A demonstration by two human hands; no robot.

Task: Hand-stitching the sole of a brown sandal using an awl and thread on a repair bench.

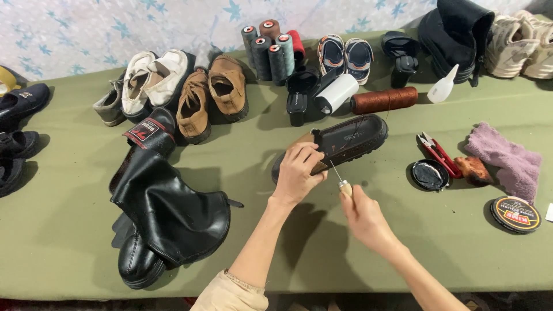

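Black sandal (351, 138) under left grip (296, 173).

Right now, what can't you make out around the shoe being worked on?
- Head view: the shoe's near end, hidden under the left hand.
- The awl's handle, mostly wrapped by the right hand.
- The awl's tip: too thin to tell if it touches the shoe.
- Dark shoes at left, cut by the frame edge.

Glossy black leather boot (167, 213), matt green cloth table cover (69, 230), wooden-handled metal awl (341, 181), fuzzy pink cloth (507, 158).

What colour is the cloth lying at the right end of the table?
Pale purple, a fuzzy cloth; seen in the head view, the only one.
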